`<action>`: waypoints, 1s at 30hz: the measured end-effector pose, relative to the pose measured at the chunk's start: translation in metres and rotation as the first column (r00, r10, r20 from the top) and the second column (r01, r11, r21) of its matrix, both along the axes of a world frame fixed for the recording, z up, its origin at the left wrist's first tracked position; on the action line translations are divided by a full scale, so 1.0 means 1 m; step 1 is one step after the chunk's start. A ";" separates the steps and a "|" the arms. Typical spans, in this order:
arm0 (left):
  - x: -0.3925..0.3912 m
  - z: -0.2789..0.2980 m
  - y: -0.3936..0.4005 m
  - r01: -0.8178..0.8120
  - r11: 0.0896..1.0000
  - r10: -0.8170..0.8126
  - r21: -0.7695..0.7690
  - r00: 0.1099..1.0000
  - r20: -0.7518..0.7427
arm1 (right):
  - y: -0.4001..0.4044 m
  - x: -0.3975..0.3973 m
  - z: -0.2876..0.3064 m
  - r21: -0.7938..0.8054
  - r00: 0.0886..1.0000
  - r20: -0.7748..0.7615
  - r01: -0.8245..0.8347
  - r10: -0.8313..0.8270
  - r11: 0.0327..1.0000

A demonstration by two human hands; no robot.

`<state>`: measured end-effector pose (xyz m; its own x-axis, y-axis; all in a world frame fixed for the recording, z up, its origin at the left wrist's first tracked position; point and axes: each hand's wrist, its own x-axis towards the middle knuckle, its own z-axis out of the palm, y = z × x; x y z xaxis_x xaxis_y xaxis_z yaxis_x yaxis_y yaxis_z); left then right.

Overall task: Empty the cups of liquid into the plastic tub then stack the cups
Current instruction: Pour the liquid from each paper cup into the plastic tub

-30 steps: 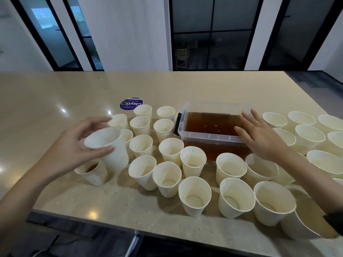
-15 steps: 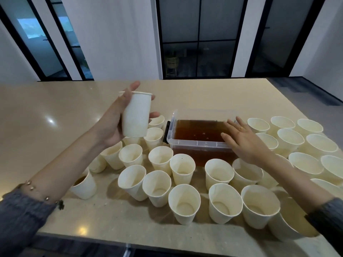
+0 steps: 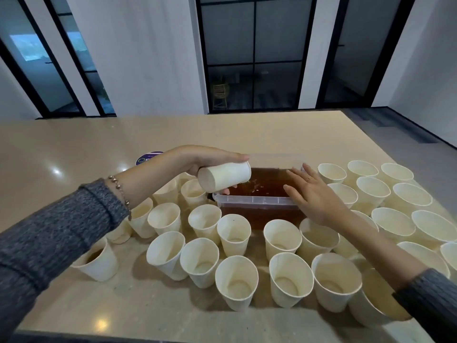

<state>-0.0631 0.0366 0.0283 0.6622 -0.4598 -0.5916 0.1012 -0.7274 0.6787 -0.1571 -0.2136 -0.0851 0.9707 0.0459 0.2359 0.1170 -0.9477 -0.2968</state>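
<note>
Left hand: gripping paper cup, now tipped sideways over plastic tub near counter middle; was upright.
Right hand: fingers flat on tub's right rim, unmoved.

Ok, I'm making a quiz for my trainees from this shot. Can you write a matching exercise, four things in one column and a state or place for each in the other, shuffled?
Things:
1. tipped cup
2. plastic tub
3. right hand
4. cup at the far left

States or places:
A. flat, fingers straight, on the tub's near right rim
B. upright, with brown liquid in it
C. holds brown liquid, among the cups
D. on its side over the tub, gripped by the left hand

Pairs: 1-D, 2-C, 3-A, 4-B
</note>
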 end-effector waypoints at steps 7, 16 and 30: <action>0.008 0.005 0.006 -0.226 0.946 0.114 -0.233 0.903 -0.413 | 0.001 -0.002 0.002 0.021 1.000 0.015 -0.008 0.008 1.000; -0.034 -0.008 0.053 -0.208 0.803 0.416 -0.558 0.866 0.276 | -0.001 0.000 0.000 0.023 1.000 0.001 -0.014 0.014 1.000; -0.140 -0.037 0.216 -0.056 0.998 0.061 -0.028 0.772 0.633 | -0.006 0.004 -0.007 0.002 1.000 0.010 -0.015 0.015 1.000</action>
